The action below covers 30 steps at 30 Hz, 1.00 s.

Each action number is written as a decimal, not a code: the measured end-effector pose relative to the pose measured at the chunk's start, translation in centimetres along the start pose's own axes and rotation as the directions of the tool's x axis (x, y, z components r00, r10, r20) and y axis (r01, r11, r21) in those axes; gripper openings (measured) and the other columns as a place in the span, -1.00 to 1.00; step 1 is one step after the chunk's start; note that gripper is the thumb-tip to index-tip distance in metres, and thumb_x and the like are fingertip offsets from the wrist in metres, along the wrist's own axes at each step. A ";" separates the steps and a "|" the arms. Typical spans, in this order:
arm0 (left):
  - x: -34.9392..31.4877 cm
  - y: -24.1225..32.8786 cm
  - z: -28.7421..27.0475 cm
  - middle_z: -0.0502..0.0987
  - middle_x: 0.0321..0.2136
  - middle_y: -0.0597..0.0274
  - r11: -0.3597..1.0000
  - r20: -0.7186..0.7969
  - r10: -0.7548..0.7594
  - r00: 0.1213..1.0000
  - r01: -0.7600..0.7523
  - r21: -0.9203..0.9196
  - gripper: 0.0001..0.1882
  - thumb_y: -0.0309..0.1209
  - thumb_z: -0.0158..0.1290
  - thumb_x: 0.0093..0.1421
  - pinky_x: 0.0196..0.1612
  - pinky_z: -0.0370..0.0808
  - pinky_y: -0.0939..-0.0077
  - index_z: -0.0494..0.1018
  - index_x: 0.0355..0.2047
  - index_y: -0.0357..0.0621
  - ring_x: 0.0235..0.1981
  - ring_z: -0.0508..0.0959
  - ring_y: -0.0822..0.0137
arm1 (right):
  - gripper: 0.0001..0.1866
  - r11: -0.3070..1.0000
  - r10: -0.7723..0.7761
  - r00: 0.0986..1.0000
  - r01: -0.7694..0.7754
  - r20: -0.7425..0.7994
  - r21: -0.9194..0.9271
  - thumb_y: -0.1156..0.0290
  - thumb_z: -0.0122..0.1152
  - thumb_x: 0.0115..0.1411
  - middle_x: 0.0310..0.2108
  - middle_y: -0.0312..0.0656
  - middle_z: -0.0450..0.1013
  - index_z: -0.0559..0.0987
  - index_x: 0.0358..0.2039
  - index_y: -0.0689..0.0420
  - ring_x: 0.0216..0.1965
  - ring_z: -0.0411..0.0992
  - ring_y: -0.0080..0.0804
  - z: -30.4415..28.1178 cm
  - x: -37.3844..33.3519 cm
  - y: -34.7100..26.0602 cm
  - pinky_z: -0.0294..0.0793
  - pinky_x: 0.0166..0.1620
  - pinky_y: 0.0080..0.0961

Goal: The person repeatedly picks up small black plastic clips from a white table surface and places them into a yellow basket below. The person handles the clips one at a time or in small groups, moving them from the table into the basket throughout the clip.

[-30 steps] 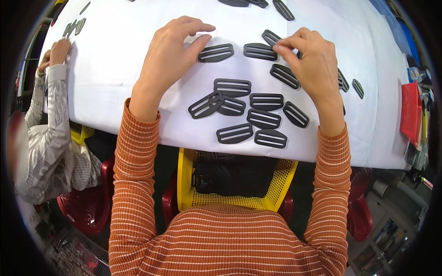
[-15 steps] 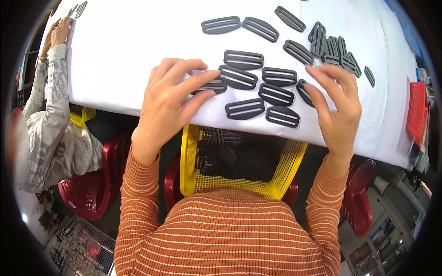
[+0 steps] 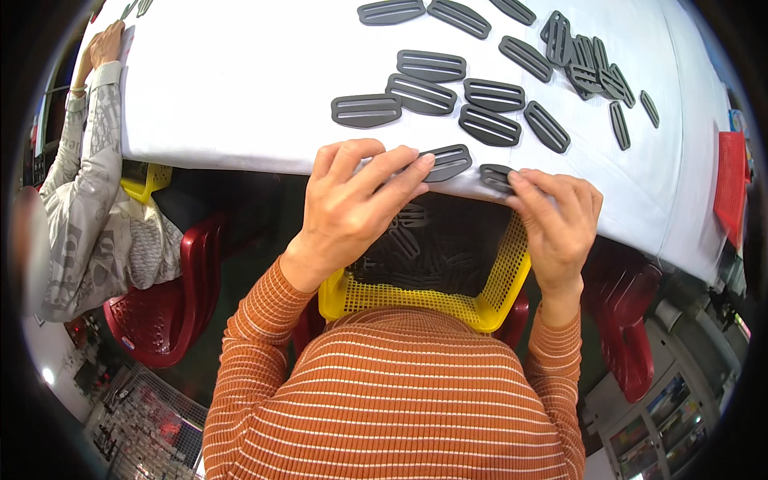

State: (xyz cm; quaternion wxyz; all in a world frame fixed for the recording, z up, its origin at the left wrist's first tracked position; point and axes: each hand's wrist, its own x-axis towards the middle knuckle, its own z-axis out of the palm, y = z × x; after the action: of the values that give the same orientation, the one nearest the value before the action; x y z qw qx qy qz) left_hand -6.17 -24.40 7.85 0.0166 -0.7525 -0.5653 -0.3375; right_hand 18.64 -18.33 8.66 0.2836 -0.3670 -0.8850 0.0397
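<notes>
Dark grey oval slide buckles with two slots lie spread on the white tabletop. At the near edge, my left hand (image 3: 356,196) closes its fingertips on the left end of one slide buckle (image 3: 451,162). Just right of it, my right hand (image 3: 560,216) pinches the right end of another slide buckle (image 3: 495,176), which is tilted at the table edge. Below the edge, in front of my body, a yellow mesh basket (image 3: 506,280) holds more dark buckles, partly in shadow. Several loose buckles, one of them a flat buckle (image 3: 366,110), lie just beyond my hands.
A heap of buckles (image 3: 588,68) overlaps at the far right of the white table (image 3: 232,88). Another person's hand (image 3: 106,46) rests at the far left. Red plastic chairs (image 3: 200,272) stand below, and a red basket (image 3: 730,192) is at the right edge.
My left hand has moved right, to a buckle at the near edge. My right hand has come down and left, closing on the edge buckle beside it. The view has shifted slightly.
</notes>
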 end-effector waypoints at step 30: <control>2.3 -4.0 -2.1 0.58 -0.36 0.26 0.995 -0.041 -0.073 0.997 0.070 -0.070 -0.82 -0.49 0.29 0.02 -0.28 0.50 0.43 0.64 -0.31 -0.15 -0.32 0.52 0.28 | -0.78 0.986 -0.149 0.989 0.148 -0.005 -0.074 0.32 0.37 0.07 -0.30 -0.39 0.55 0.69 -0.24 0.06 -0.23 0.43 -0.40 2.2 7.6 1.8 0.31 -0.10 -0.36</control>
State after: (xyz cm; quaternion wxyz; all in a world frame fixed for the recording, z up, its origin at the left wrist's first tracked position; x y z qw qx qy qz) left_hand -10.36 -21.93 9.25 -0.0088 -0.7245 -0.5794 -0.3732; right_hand 14.20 -11.60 9.91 0.2769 -0.3104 -0.9092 -0.0162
